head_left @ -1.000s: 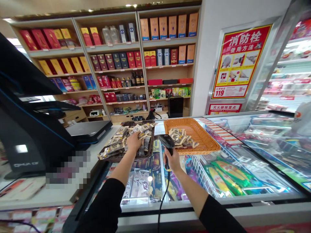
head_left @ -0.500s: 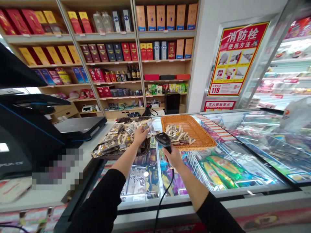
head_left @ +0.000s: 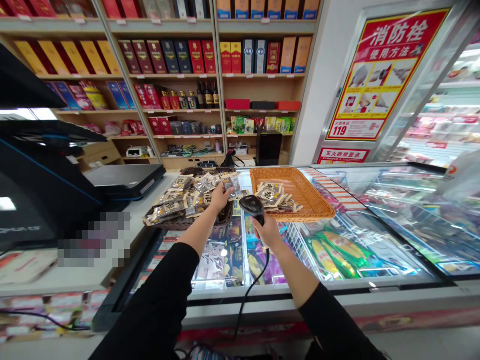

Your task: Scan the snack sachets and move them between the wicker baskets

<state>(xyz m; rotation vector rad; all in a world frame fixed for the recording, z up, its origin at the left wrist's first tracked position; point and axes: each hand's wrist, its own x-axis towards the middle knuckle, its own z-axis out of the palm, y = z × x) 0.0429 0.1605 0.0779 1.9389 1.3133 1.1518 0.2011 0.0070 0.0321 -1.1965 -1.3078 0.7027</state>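
My left hand (head_left: 220,196) is closed on a small clear snack packet (head_left: 234,186) at the right side of a dark brown basket (head_left: 225,219). Several similar packets with beige ends (head_left: 176,197) fill that basket. In my right hand (head_left: 268,231) is a black barcode scanner (head_left: 252,206), its head pointing up and left toward the held packet. A cable (head_left: 252,290) hangs down from its grip. Just beyond the scanner, an orange wicker basket (head_left: 311,197) holds a small heap of the same packets (head_left: 275,195) on its left side.
Both baskets rest on the glass top of a chest freezer (head_left: 378,220) with packaged goods inside. To the left stand a counter scale (head_left: 127,180) and a dark checkout machine (head_left: 41,190). Shelves of boxed bottles (head_left: 165,57) and a red fire-hydrant poster (head_left: 388,75) are behind.
The camera view has tilted downward, so the shelves sit higher in view. My left hand, with the packet, has shifted slightly right toward the scanner. The scanner stays in my right hand.
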